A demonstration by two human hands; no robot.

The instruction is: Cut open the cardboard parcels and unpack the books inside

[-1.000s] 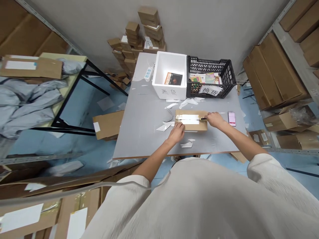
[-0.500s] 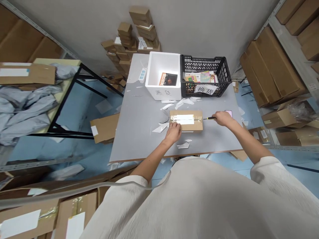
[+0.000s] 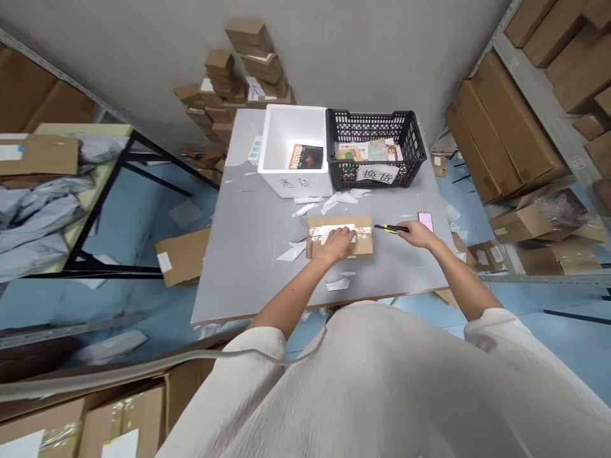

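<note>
Taped carton [image 3: 363,243], long axis parallel to the near edge of the counter [image 3: 248,273]; left hand [image 3: 340,243] spread on top, right hand [image 3: 416,233] gripping a cutter [image 3: 392,228] beyond its right end.

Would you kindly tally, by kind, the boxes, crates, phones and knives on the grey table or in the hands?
Cardboard box: 1, under the left hand
White foam box: 1
Black crate: 1
Phone: 1
Knife: 1, in the right hand
Total: 5
</note>
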